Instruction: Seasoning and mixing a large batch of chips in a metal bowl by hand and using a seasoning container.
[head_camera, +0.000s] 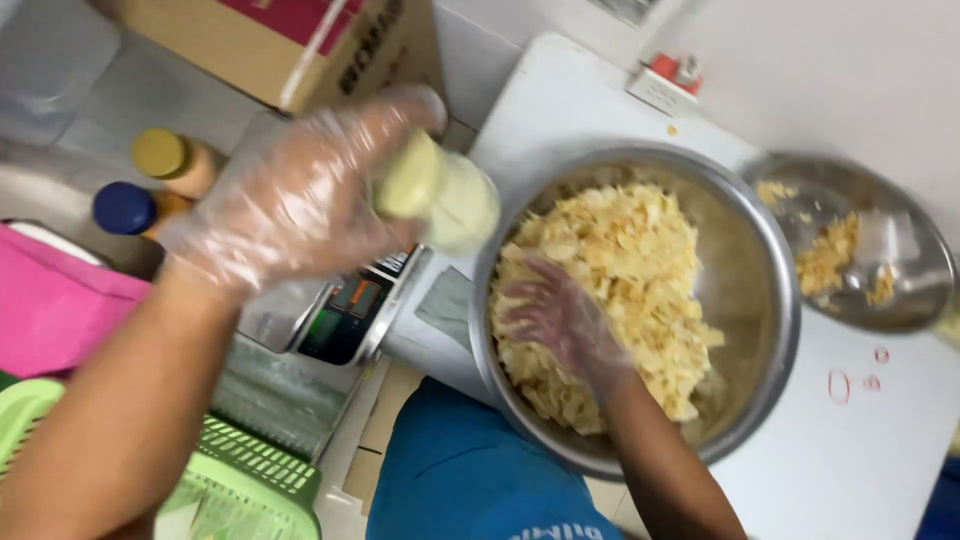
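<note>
Chips (625, 285) fill one of two steel bowls (760, 300) under our spread right hand (560, 320), while our gloved left hand (300, 195) clutches one pale bottle (445, 195) beside two capped bottles (150, 185).

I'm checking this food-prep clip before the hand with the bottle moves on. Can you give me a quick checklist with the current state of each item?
1. Left hand gloved: ok.
2. Left hand gripping the pale bottle: ok, though the bottle is blurred.
3. Bottle over the large steel bowl: not ok, it is at the rim, mostly outside.
4. Right hand gloved and in the pale yellow chips: ok.
5. Bottle cap open: cannot tell.
6. Small steel bowl apart from the large one: ok.
</note>
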